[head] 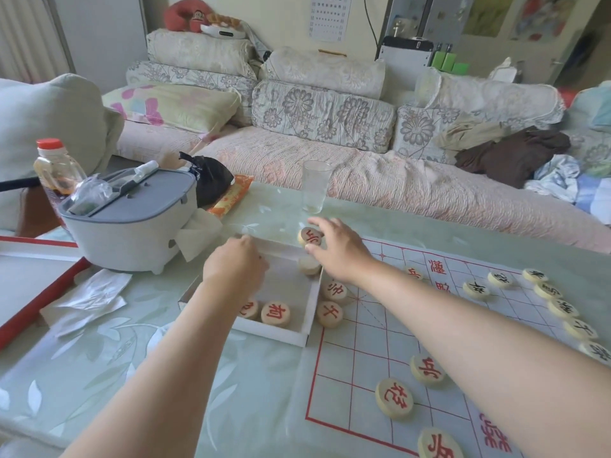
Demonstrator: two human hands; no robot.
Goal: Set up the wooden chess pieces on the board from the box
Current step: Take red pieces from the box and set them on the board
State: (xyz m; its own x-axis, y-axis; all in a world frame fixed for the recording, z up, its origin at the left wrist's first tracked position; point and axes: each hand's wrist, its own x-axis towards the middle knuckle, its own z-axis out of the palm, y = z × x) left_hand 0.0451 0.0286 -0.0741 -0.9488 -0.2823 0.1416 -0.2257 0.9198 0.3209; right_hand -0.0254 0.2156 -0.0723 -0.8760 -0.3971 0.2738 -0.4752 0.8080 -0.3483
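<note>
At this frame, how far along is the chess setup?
Done: a row of black-lettered pieces and several red-lettered ones sit on the board. In hand: the right hand pinches a red piece above the box; the left hand reaches into it, grip hidden. Left: at least three pieces lie in the box.

red-gridded board [363, 352], red-lettered pale pieces [275, 314], seemingly leaf-patterned tablecloth [99, 375]
</note>
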